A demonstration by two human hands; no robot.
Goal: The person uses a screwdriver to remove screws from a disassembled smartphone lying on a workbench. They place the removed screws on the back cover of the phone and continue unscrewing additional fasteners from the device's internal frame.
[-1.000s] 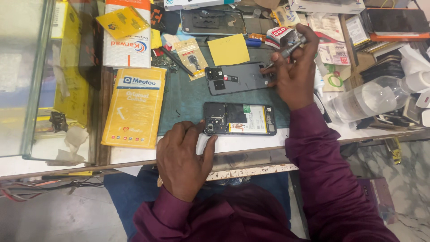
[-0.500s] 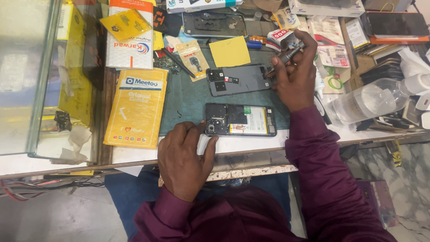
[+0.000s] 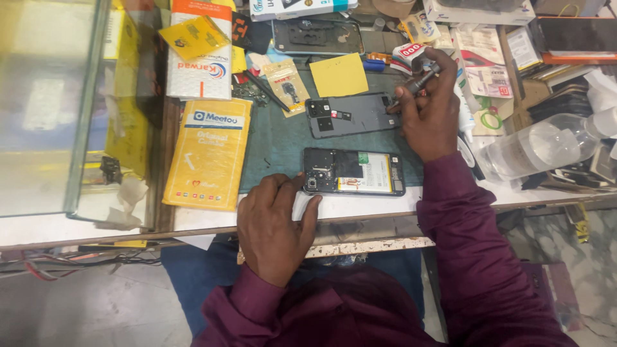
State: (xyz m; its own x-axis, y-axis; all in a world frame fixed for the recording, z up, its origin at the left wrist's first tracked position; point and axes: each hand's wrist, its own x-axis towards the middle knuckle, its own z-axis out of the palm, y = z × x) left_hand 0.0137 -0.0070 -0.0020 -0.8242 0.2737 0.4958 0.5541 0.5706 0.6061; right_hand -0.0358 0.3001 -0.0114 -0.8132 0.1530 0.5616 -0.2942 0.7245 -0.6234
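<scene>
An opened phone (image 3: 355, 172) lies face down on the green mat (image 3: 276, 144), its circuit board and battery exposed. My left hand (image 3: 275, 225) rests flat at the table's front edge, fingertips touching the phone's left end. Behind the phone lies its grey back cover (image 3: 350, 115). My right hand (image 3: 429, 109) is at the cover's right end, gripping a slim metal screwdriver (image 3: 421, 78) with its tip pointing down to the left at the cover.
A yellow packet (image 3: 209, 153) and a white packet (image 3: 198, 54) lie left of the mat, beside a glass case (image 3: 51, 109). Another phone frame (image 3: 316, 36), a yellow note (image 3: 339, 74) and small parts sit behind. A plastic bottle (image 3: 540, 144) lies at right among clutter.
My right hand with the screwdriver has come down slightly from the back clutter toward the grey cover's right end. My left hand stays by the phone.
</scene>
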